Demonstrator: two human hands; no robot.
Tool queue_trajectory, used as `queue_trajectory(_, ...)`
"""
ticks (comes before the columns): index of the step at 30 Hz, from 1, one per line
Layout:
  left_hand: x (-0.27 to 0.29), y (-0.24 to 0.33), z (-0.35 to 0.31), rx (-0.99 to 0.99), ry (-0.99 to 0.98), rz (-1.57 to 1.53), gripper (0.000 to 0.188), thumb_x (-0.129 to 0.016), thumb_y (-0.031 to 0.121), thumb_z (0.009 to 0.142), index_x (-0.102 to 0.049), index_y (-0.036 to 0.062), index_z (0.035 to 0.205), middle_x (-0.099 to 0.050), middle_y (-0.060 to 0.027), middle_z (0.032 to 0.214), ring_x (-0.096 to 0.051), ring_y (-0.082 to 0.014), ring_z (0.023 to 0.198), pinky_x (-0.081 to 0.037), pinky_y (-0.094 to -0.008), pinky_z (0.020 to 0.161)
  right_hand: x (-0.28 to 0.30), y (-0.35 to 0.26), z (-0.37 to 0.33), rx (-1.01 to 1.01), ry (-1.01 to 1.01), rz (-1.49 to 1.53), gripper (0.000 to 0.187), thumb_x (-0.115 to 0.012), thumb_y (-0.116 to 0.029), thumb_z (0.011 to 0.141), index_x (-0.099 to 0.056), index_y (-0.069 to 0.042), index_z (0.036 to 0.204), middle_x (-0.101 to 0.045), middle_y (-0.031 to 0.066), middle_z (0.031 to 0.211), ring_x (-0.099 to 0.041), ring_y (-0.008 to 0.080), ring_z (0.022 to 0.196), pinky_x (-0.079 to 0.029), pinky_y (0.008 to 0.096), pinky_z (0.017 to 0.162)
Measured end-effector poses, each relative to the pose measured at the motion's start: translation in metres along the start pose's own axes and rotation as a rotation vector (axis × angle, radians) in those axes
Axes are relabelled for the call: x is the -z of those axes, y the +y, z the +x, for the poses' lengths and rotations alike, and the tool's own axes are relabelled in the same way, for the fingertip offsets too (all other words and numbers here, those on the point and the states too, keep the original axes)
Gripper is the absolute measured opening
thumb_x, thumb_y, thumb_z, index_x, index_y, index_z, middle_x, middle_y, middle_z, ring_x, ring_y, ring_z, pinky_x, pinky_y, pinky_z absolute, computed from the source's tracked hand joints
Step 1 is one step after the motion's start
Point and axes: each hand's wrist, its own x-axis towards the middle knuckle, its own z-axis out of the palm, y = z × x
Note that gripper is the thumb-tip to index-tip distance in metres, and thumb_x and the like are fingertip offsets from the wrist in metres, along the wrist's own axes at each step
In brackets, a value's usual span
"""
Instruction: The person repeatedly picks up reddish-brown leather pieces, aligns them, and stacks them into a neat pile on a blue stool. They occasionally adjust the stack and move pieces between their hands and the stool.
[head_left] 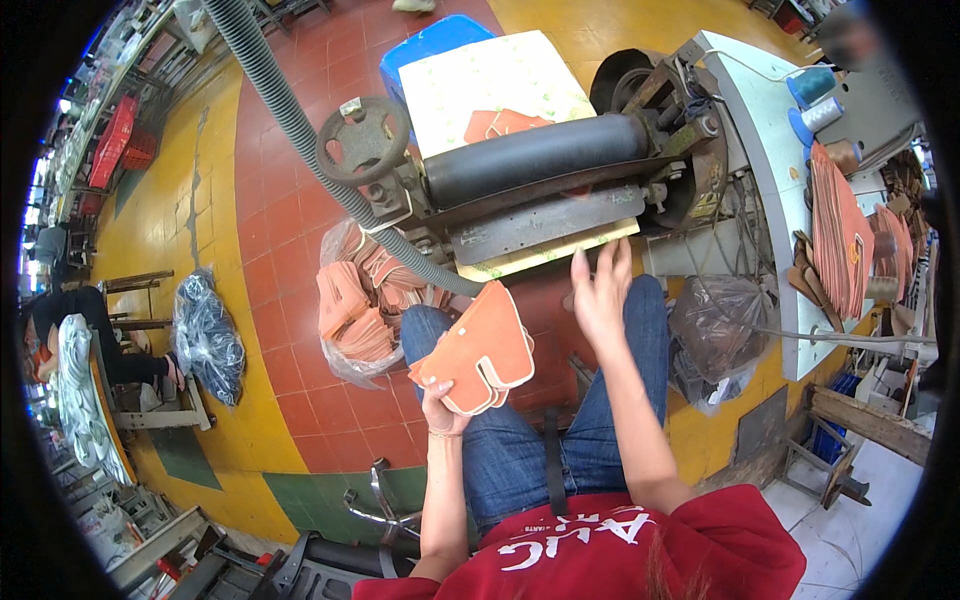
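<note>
My left hand point(441, 408) is closed on a small stack of orange leather pieces point(484, 340) with pale edges and a slot cut in them, held above my left thigh. My right hand point(603, 295) holds nothing; its fingers are spread just in front of the yellow board point(550, 257) on the near side of a roller machine point(548, 226). A long black roller point(540, 155) runs across that machine. Behind the roller, another orange piece point(503, 124) lies on a white patterned sheet point(480, 75). A bit of orange shows at the roller's near side, mostly hidden.
A plastic bag of orange pieces point(350, 320) sits on the floor at left. A grey hose point(300, 125) passes by a handwheel point(363, 140). On the right, a pale table point(765, 170) bears thread cones point(822, 115) and stacked orange pieces point(842, 240). Another person's legs point(110, 335) show far left.
</note>
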Motion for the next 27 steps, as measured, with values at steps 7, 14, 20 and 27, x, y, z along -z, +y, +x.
queue_trajectory(7, -0.009, -0.007, 0.002, 0.072, -0.011, 0.041, 0.081, -0.062, 0.014, 0.071, -0.027, 0.0013, 0.144, -0.041, -0.0161, 0.141, -0.044, -0.0301, 0.127, -0.038, -0.0441, 0.107, 0.03, 0.01, -0.07, -0.136, -0.352, 0.68, 0.029, -0.057, -0.025, 0.095, -0.063, -0.001, 0.112, -0.064, 0.005, 0.099, -0.06, 0.0105, 0.08, -0.046, 0.0225, 0.069)
queue_trajectory(14, -0.027, -0.011, 0.005, 0.074, -0.137, 0.103, 0.079, -0.068, 0.015, 0.071, -0.033, 0.0029, 0.141, -0.044, -0.0155, 0.137, -0.046, -0.0277, 0.127, -0.039, -0.041, 0.107, 0.045, -0.035, -0.071, 0.058, -0.204, 0.4, 0.046, -0.082, -0.028, 0.071, -0.067, -0.005, 0.108, -0.055, 0.0038, 0.084, -0.047, 0.0124, 0.064, -0.044, 0.0276, 0.06)
queue_trajectory(20, -0.026, -0.017, 0.005, 0.035, -0.136, 0.037, 0.085, -0.072, 0.043, 0.078, -0.032, 0.0031, 0.142, -0.042, -0.0145, 0.14, -0.045, -0.0265, 0.128, -0.04, -0.041, 0.107, 0.036, -0.042, -0.082, 0.222, -0.008, 0.331, 0.032, -0.077, -0.019, 0.076, -0.064, -0.002, 0.101, -0.058, 0.0082, 0.088, -0.056, 0.0206, 0.075, -0.048, 0.0342, 0.065)
queue_trajectory(27, -0.022, -0.022, 0.003, 0.008, -0.085, 0.079, 0.087, -0.064, 0.053, 0.083, -0.028, 0.0012, 0.143, -0.04, -0.0152, 0.143, -0.043, -0.0265, 0.13, -0.038, -0.0417, 0.107, 0.034, -0.031, -0.072, 0.644, -0.031, 0.188, 0.016, -0.069, -0.004, 0.08, -0.057, -0.001, 0.09, -0.062, 0.0112, 0.087, -0.056, 0.0283, 0.077, -0.047, 0.0354, 0.069)
